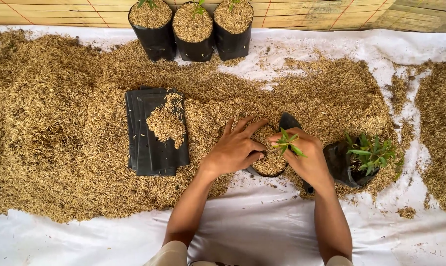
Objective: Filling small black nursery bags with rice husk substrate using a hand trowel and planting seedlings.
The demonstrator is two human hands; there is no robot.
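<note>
Left hand [235,150]: fingers spread wide on husk-filled black bag [270,165]. Right hand [307,157]: fingers pinching green seedling [287,143] over it. Flat bags [156,133] lie left.

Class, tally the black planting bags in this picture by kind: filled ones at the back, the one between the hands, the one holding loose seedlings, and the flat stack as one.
Filled bags at back: 3
Bag between hands: 1
Bag of seedlings: 1
Flat stack: 1
Total: 6

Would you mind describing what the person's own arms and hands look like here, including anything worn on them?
Both forearms are bare from the elbow down: no sleeves, gloves, watch or bracelets show. The left hand and right hand carry no rings that I can make out. At the bottom edge, light beige fabric covers what appear to be the knees.
</note>
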